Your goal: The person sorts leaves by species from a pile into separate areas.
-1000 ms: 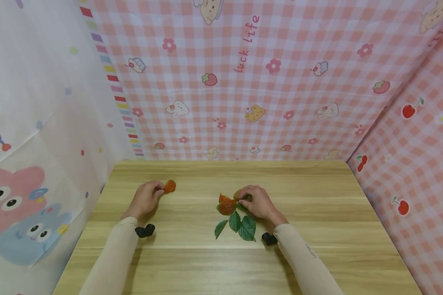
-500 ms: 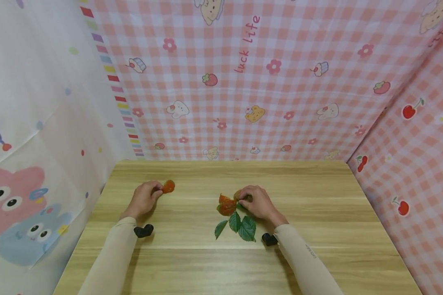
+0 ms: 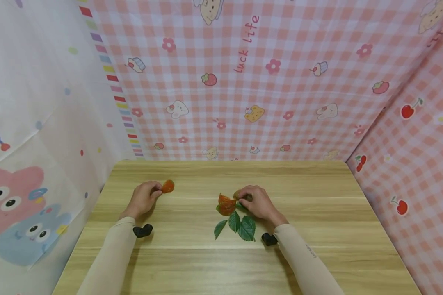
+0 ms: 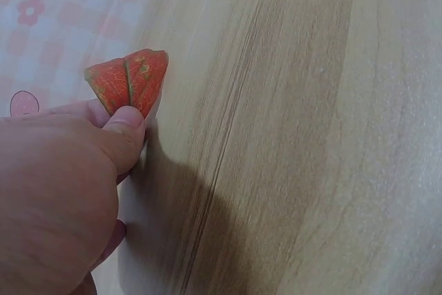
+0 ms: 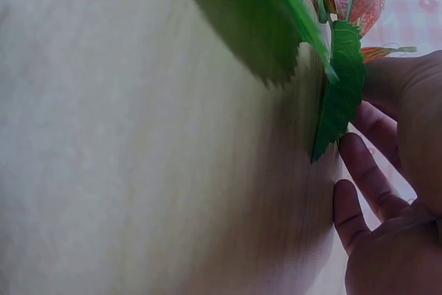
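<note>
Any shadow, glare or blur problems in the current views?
Head view: both the left hand and right hand read clearly, with soft shadows on the table; left wrist view: a dark hand shadow below the orange-red leaf, pale sheen towards the right edge; right wrist view: dimmer, the large green leaf at top looking soft and cut by the frame.

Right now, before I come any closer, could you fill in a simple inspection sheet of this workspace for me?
Surface: wood-grain tabletop, rounded far corners.
Job's things: a single red-orange leaf; to its right, a leafy sprig with orange and green leaves.
Clutter: nothing seen.
Fingers: left fingers pinch the single leaf; right fingers pinch the sprig's edge.
Wrists: a small black device by each, left device and right device.
Cables: nothing seen.
Surroundings: pink checked cloth behind, more checks at right, white cartoon-printed cloth at left.
</note>
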`<state>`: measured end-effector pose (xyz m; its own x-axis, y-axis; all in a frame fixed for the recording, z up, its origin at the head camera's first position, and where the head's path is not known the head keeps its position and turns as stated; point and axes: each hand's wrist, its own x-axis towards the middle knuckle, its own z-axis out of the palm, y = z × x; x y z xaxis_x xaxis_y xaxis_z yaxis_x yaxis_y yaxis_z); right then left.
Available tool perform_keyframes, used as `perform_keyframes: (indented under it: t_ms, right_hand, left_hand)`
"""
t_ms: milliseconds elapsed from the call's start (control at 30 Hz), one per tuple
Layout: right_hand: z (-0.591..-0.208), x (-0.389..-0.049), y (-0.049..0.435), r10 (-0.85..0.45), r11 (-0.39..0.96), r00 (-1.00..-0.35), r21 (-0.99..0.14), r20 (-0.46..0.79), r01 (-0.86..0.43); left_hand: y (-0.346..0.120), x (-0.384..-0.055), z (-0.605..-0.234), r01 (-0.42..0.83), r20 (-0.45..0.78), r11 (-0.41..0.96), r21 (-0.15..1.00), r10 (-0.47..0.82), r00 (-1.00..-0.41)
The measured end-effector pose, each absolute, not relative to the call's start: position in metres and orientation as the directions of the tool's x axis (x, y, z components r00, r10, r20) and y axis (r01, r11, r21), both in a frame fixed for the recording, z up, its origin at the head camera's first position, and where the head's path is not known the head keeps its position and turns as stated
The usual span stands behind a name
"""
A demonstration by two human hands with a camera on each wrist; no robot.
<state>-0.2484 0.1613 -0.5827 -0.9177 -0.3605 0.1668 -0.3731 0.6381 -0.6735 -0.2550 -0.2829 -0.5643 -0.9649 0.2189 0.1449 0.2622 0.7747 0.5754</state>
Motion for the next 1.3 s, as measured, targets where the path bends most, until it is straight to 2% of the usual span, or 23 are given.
perform_keyframes:
  t_ms: [200, 333, 433, 700, 1033, 1167, 1300]
  right_hand:
    - [-0.579, -0.248, 0.161, -0.343, 0.627, -0.925, -0.693, 0.164, -0.356]
    - [-0.581, -0.247, 0.162, -0.322, 0.630, -0.931, -0.695, 0.172, -0.346]
    - [-0.583, -0.247, 0.163, -0.295, 0.624, -0.941, -0.712, 0.168, -0.323]
    - [-0.582, -0.247, 0.169, -0.222, 0.599, -0.962, -0.755, 0.162, -0.265]
    - [-0.574, -0.249, 0.170, -0.200, 0.560, -0.961, -0.782, 0.192, -0.273]
    - [-0.568, -0.252, 0.162, -0.217, 0.562, -0.947, -0.763, 0.236, -0.319]
    - [-0.558, -0.255, 0.149, -0.259, 0.559, -0.935, -0.751, 0.244, -0.351]
  left_hand:
    - [-0.287, -0.259, -0.572, 0.279, 0.171, 0.763, 0.583, 0.220, -0.960]
    - [-0.302, -0.274, -0.602, 0.334, 0.245, 0.744, 0.579, 0.232, -0.941]
    - [-0.306, -0.279, -0.612, 0.328, 0.255, 0.747, 0.579, 0.216, -0.943]
    - [-0.289, -0.259, -0.573, 0.248, 0.152, 0.768, 0.591, 0.196, -0.969]
    - [-0.287, -0.257, -0.573, 0.251, 0.151, 0.764, 0.594, 0.201, -0.968]
    - [-0.290, -0.260, -0.577, 0.285, 0.191, 0.756, 0.589, 0.213, -0.958]
    - [-0.287, -0.258, -0.572, 0.262, 0.160, 0.762, 0.592, 0.207, -0.965]
